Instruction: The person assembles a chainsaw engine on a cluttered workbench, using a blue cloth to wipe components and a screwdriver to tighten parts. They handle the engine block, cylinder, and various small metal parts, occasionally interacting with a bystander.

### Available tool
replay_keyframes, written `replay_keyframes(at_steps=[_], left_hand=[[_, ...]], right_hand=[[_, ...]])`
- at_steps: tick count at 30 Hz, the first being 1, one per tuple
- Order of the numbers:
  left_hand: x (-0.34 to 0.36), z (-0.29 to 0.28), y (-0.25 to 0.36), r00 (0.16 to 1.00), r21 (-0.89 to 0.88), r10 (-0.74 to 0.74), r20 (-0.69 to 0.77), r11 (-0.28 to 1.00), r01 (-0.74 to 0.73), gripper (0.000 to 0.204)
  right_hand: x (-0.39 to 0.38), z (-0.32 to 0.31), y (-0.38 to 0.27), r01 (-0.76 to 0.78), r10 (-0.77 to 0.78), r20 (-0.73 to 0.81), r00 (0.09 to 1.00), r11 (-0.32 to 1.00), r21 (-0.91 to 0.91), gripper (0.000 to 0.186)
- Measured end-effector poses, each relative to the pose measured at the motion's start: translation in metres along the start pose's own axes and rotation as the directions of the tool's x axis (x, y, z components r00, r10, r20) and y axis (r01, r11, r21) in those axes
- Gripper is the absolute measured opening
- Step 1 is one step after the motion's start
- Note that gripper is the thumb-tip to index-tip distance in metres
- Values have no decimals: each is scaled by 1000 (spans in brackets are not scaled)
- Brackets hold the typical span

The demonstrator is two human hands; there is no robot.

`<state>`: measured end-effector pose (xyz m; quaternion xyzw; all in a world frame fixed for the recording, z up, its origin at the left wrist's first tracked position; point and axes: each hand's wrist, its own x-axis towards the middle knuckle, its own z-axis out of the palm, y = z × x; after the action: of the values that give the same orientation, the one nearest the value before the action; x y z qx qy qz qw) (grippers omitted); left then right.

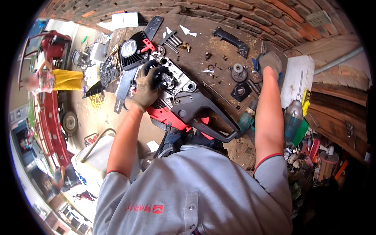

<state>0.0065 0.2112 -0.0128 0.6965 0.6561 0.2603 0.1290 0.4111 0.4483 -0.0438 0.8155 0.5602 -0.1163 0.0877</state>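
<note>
A partly dismantled chainsaw (203,103) lies on the wooden bench in front of me, with a black rear handle, red lower housing and bare metal crankcase. My left hand (147,86), in a grey glove with dark fingers, is closed over the crankcase's left side. Out at the right end of the bench is my right hand (271,62), gloved too. Its fingers point down beside a round metal part (238,73) and a black square part (240,91); what they hold, if anything, is hidden. Beyond the saw sit a black finned cover (132,49) and a red lever piece (148,46).
A loose black handle (232,41), metal pins (172,41) and small screws are scattered over the bench. A saw chain (109,69) lies at left. On the right are a white box (297,74) and a teal power tool (293,117). A person (64,80) stands far left.
</note>
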Motion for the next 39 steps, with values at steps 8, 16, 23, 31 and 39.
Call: replay_keyframes(at_steps=[8, 16, 23, 31, 39], left_hand=[[2, 1, -2, 999, 103, -12, 43, 995, 7, 57], [5, -6, 6, 998, 59, -33, 48, 998, 31, 57], [5, -9, 4, 995, 23, -43, 94, 999, 41, 58], [8, -10, 3, 997, 29, -17, 73, 999, 15, 56], [3, -11, 2, 997, -68, -55, 59, 996, 59, 54]], right_hand=[[9, -25, -9, -29, 22, -65, 998, 993, -111, 38], [-65, -49, -20, 297, 41, -319, 947, 272, 915, 32], [-98, -59, -80, 31, -426, -127, 896, -225, 974, 33], [-84, -79, -148, -334, -903, -153, 402, -300, 894, 28], [-136, -121, -149, 501, -749, 489, 447, 663, 557, 28]])
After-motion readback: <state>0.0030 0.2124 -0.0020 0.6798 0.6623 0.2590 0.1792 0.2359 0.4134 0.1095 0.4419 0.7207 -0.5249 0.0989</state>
